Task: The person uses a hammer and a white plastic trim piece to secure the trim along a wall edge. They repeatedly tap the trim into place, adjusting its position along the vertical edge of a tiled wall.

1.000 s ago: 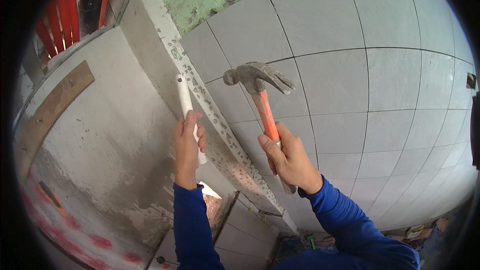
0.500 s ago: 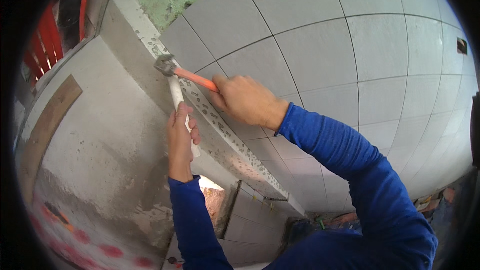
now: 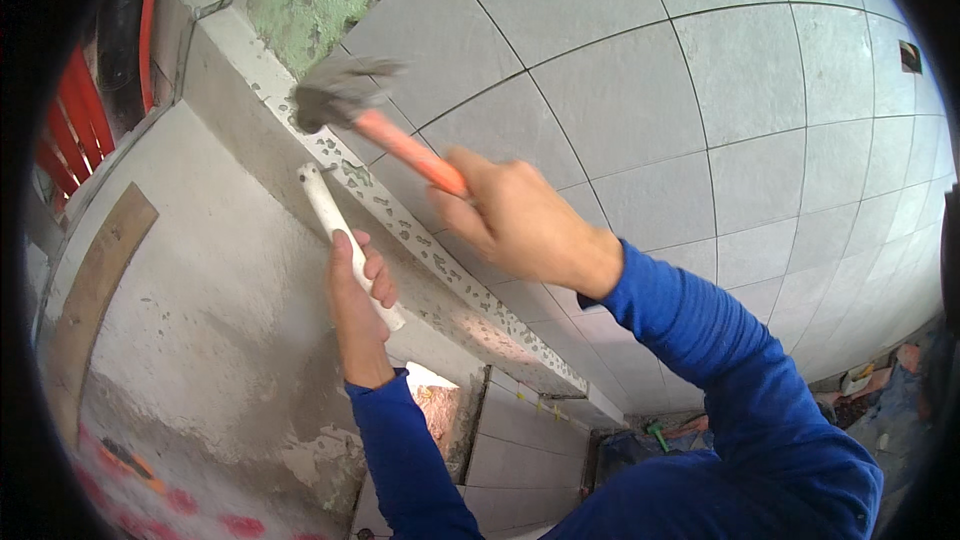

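Two tools in grip, one in each of the hands. Holds a claw hammer [image 3: 388,140] by its orange handle in the right hand [image 3: 535,220], with fingers closed round it. Carries its grey head, blurred, at the far part of a pale, chipped ledge [image 3: 410,240]; cannot tell about contact there. Clasps a white rod [image 3: 330,208] in the left hand [image 3: 352,290], with fingers wrapped round its near half. Holds it slanted, far end to the left, just left of the ledge and apart from the hammer head. Shows at its far end a dark spot and, on the right side, a short grey stub pointing toward the ledge. Wears blue sleeves [image 3: 670,315] on both arms. Has to the right of the ledge a wall of grey tiles [image 3: 620,90], with a small square hole [image 3: 910,57] at the far right. Has beside the tiles, on the far side, a rough green patch [image 3: 325,0]. Has to the left a smeared cement surface [image 3: 220,240], a brown board [image 3: 105,300] and, farther off, red tubes [image 3: 78,125].
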A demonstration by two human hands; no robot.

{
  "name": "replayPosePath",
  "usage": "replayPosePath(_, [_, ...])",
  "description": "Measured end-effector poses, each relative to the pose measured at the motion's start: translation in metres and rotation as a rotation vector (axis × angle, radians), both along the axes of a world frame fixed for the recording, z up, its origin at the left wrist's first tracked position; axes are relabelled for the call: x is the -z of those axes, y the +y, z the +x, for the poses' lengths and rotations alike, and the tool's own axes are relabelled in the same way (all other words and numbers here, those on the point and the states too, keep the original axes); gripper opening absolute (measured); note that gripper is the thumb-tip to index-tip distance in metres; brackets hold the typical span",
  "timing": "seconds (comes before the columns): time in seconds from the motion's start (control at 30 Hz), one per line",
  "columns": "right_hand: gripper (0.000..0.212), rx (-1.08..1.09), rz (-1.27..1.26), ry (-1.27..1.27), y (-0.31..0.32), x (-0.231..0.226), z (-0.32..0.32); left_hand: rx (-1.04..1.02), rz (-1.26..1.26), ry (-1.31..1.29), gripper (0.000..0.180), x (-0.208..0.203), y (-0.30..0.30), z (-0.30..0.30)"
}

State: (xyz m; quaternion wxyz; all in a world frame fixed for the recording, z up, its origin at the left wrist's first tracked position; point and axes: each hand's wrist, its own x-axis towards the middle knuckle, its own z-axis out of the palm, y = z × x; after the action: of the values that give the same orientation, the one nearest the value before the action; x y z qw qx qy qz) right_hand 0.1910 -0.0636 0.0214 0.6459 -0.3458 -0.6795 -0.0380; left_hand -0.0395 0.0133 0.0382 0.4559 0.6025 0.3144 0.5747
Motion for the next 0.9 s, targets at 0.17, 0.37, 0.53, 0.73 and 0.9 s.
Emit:
replayPosePath(0.17, [0.031,-0.118,-0.199,0.175,-0.029,0.026,0.008,-0.063,0.037,0.052,0.046,-0.001,0.004,0.016])
replayPosePath(0.37, [0.032,-0.26,-0.302,0.288,-0.045,0.07,0.008,0.028,0.069,-0.035,0.046,-0.006,0.016,0.006])
replayPosePath(0.53, [0.035,-0.298,-0.445,0.322,-0.047,0.108,0.015,-0.097,-0.11,0.106,0.044,0.032,0.007,-0.004])
replayPosePath(0.73, [0.032,-0.255,-0.51,0.347,-0.062,0.135,0.03,-0.188,-0.012,0.284,0.035,0.107,-0.019,0.013])
replayPosePath(0.9, [0.028,-0.314,-0.569,0.383,-0.054,0.145,0.014,-0.515,0.324,0.605,0.03,0.092,-0.011,0.027])
